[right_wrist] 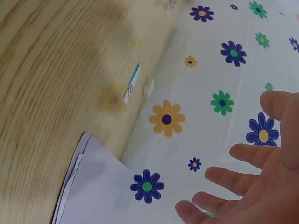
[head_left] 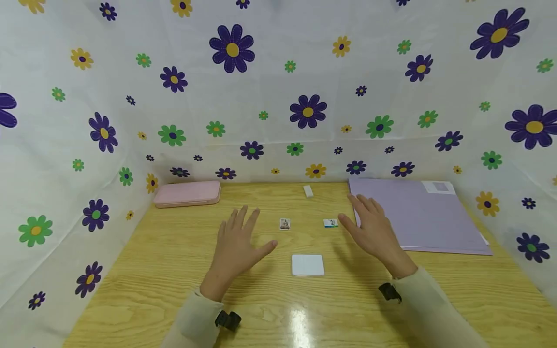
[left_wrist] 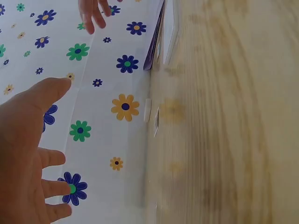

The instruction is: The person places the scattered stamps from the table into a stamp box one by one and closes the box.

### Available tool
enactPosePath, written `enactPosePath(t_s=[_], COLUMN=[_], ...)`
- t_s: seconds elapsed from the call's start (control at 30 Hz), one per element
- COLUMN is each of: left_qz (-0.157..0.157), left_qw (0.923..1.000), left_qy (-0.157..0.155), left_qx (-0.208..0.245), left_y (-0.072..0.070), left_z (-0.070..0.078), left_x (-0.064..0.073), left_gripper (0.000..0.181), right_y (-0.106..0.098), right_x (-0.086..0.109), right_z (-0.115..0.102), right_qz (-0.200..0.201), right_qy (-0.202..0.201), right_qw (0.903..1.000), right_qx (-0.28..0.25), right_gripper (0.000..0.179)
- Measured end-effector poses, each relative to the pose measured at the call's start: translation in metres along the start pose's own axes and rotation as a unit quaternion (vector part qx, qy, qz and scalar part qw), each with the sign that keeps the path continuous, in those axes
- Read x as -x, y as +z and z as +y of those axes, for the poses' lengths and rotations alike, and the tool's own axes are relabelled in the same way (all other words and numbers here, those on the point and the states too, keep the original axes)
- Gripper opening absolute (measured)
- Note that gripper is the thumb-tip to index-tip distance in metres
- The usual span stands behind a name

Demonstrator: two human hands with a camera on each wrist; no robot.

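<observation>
Both hands hover over the wooden table with fingers spread, holding nothing. My left hand (head_left: 237,246) is left of a small picture sticker (head_left: 285,224) and a white card-like rectangle (head_left: 308,265). On the other side, my right hand (head_left: 370,227) has its thumb close to a small blue-and-white piece (head_left: 330,223) and its fingers overlapping the edge of a purple folder (head_left: 413,212). The right wrist view shows the blue-and-white piece (right_wrist: 131,84) flat on the table, away from the right hand's fingers. A white eraser (head_left: 308,191) lies farther back.
A pink pencil case (head_left: 188,194) sits at the back left of the table (head_left: 174,261). White sheeting (head_left: 270,87) with printed flowers stands behind the table and along both sides. Dark bands (head_left: 227,320) circle both sleeves at the wrists.
</observation>
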State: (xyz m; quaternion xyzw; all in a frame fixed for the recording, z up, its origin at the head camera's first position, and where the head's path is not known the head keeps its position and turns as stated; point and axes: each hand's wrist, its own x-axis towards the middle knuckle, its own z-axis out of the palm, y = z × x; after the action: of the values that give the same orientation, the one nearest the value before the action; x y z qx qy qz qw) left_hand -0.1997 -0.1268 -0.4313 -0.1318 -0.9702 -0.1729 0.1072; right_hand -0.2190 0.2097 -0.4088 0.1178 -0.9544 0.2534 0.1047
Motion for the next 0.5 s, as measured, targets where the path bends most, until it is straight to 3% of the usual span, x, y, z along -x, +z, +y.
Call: enactPosePath(t_s=[0.3, 0.5], left_qz=[-0.025, -0.051], left_qw=[0.9978, 0.9940], left_qy=[0.018, 0.012], left_qx=[0.058, 0.096], left_y=[0.004, 0.009], left_z=[0.016, 0.020], left_x=[0.005, 0.006], left_gripper=[0.092, 0.092], right_y=[0.005, 0.009], right_x=[-0.012, -0.020], right_z=[-0.004, -0.007], right_qz=[0.010, 0.008], right_qy=[-0.026, -0.035], right_qw=[0.9964, 0.9919], right_qx=[-0.080, -0.122], right_gripper=[0.058, 0.051])
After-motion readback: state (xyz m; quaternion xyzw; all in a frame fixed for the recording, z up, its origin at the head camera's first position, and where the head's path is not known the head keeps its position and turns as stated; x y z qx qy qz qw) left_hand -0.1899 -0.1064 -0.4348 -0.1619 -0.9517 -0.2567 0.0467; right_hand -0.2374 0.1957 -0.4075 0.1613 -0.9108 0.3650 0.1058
